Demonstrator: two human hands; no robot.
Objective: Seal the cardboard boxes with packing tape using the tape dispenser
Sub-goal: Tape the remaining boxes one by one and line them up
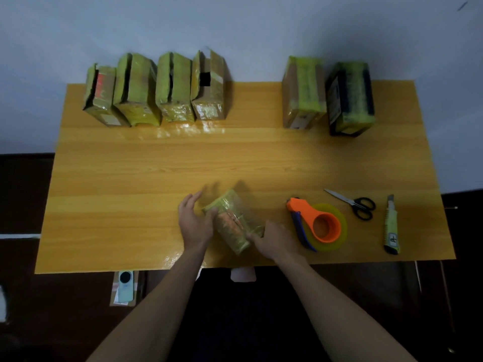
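Cardboard, wrapped in glossy yellowish packing tape: a small box (pixel 232 222) lies tilted near the front edge of the wooden table (pixel 156 163), between both hands. Left hand (pixel 194 220) rests against its left side, fingers straight and spread, thumb on the near top corner — not curled round it. Right hand (pixel 274 237) presses the box's lower right end with extended fingers; motion blur hides the fingertips. An orange-red label shows through the tape on the box; its writing is unreadable.

Just right of the box lies the tape dispenser (pixel 315 223) — orange plastic body, blue handle, roll of yellowish translucent tape. Further right are black-handled scissors (pixel 352 202), blades closed and pointing left, then a yellow-green utility knife (pixel 391 226) with a small white label; its mark is illegible.

Along the far edge stand four taped boxes in a row (pixel 156 90), touching, their top seams gaping dark; the leftmost bears an orange-red patch. Well apart to the right stand a taped brown box (pixel 303 92) and a dark box (pixel 350 99) with a white printed side label, too small to read.

Below the table's front edge lies a pale phone-like object (pixel 125 287) on a flat packet, partly cut off by the tabletop.
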